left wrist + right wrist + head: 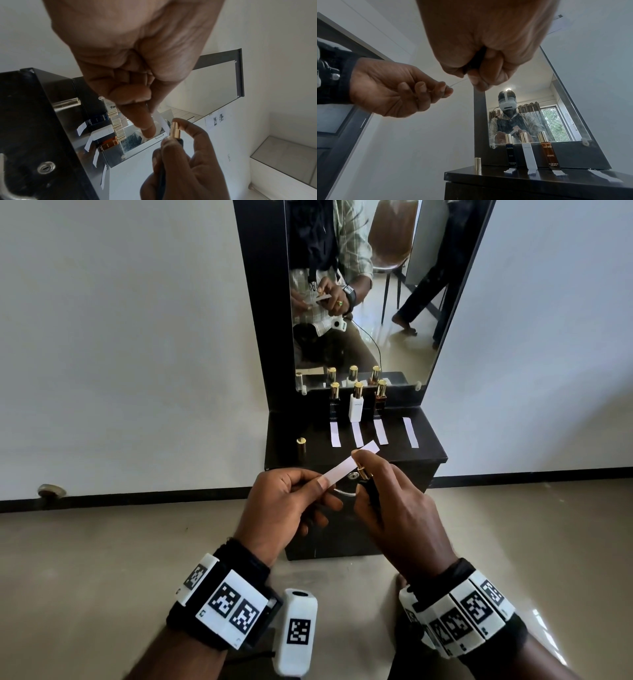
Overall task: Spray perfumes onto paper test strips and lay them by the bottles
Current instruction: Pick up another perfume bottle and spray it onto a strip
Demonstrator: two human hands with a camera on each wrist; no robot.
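Note:
My left hand [291, 501] pinches one end of a white paper strip [349, 465] that slants up to the right. My right hand [394, 501] grips a dark perfume bottle [371, 491] with a gold nozzle [363, 473], index finger on top, the nozzle right beside the strip [162, 121]. On the black cabinet top [428, 440] stand three capped bottles: dark blue [334, 405], white [356, 407] and amber [380, 402]. Several white strips lie in front of them, one [411, 432] off to the right with no bottle behind it. A loose gold cap [301, 442] stands at the left.
A mirror [359, 285] rises behind the bottles and reflects the person and the room. The cabinet front has a lock [46, 167] and a handle. White walls flank the cabinet; bare tiled floor [102, 577] lies below my wrists.

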